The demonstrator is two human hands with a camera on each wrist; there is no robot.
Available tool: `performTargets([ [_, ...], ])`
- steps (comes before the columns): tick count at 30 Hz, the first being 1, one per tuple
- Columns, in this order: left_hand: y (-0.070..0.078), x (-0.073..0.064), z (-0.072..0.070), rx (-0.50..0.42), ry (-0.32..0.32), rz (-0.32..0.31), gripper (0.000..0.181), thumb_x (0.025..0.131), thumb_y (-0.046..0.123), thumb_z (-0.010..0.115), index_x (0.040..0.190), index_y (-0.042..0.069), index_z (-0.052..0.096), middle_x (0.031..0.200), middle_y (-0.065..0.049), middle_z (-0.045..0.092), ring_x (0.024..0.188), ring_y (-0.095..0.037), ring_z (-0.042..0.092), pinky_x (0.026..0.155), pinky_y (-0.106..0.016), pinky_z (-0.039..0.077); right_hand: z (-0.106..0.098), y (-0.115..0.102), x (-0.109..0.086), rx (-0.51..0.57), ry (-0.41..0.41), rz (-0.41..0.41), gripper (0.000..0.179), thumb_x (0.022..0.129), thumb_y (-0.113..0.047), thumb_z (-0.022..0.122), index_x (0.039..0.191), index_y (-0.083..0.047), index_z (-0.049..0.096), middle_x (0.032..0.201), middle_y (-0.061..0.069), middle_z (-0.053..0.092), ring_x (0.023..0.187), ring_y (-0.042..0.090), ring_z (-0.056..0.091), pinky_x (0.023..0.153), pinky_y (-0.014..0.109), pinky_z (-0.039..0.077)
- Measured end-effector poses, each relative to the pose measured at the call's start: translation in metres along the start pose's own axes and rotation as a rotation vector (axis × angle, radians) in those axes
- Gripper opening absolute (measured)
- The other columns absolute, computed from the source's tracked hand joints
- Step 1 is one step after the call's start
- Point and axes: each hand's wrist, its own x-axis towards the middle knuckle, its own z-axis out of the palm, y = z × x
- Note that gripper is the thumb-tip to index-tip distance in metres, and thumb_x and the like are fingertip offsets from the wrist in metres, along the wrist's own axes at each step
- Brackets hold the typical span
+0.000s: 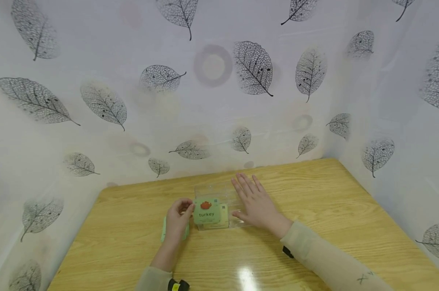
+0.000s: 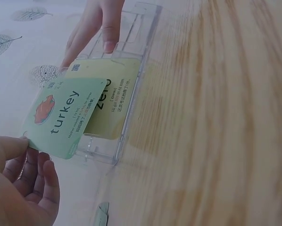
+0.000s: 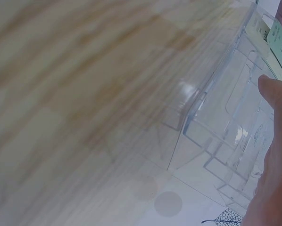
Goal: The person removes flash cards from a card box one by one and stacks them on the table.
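Note:
A green flash card printed "turkey" (image 1: pixel 207 211) is pinched at its left edge between thumb and fingers of my left hand (image 1: pixel 178 220). It overlaps a pale yellow card printed "zero" (image 2: pixel 113 101), which sits in the left part of a clear plastic card holder (image 1: pixel 210 189). My right hand (image 1: pixel 257 205) lies spread over the right side of that holder, fingers straight, thumb near the yellow card. Beneath my left hand, partly hidden, more green card (image 1: pixel 164 229) shows on the table.
The wooden table (image 1: pixel 314 194) carries everything. White sheeting with a leaf print (image 1: pixel 253 68) rises behind the table and along both sides. A dark band (image 1: pixel 179 285) is worn on the left wrist, another (image 1: pixel 287 252) on the right.

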Motion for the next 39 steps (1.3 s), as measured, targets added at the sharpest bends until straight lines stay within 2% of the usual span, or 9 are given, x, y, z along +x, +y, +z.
performTargets([
  [14,0.0,-0.002,-0.005,-0.049,0.011,0.0,0.019,0.102,0.003,0.069,0.118,-0.008,0.067,0.108,-0.016,0.072,0.084,-0.002,0.06,0.074,-0.014,0.056,0.004,0.001,-0.001,-0.006,0.019,-0.007,0.105,0.098,-0.072,0.056,0.169,-0.004,0.019,0.177,0.02,0.016,0.165,0.038,0.017,0.135,0.058,0.011],
  [25,-0.003,-0.003,-0.011,-0.027,0.028,-0.011,0.018,0.102,0.002,0.067,0.118,-0.007,0.067,0.108,-0.011,0.071,0.09,-0.002,0.061,0.08,-0.011,0.054,0.004,0.0,-0.001,-0.003,0.009,-0.003,0.105,0.099,-0.072,0.055,0.169,-0.005,0.016,0.178,0.018,0.01,0.165,0.037,0.016,0.135,0.056,0.01],
  [31,-0.002,-0.005,-0.015,-0.004,0.046,-0.003,0.017,0.102,0.003,0.067,0.117,-0.006,0.068,0.106,-0.01,0.071,0.089,-0.002,0.061,0.079,-0.011,0.053,0.002,0.0,-0.002,0.0,-0.012,-0.001,0.105,0.099,-0.072,0.054,0.17,-0.006,0.014,0.177,0.018,0.006,0.166,0.037,0.012,0.135,0.057,0.008],
  [39,-0.003,-0.003,-0.02,-0.011,0.058,0.011,0.018,0.102,0.001,0.067,0.118,-0.008,0.067,0.102,-0.005,0.07,0.087,0.0,0.06,0.078,-0.011,0.053,0.0,0.0,-0.002,-0.002,0.002,-0.005,0.105,0.099,-0.072,0.054,0.17,-0.005,0.015,0.177,0.018,0.008,0.166,0.037,0.014,0.135,0.057,0.009],
])
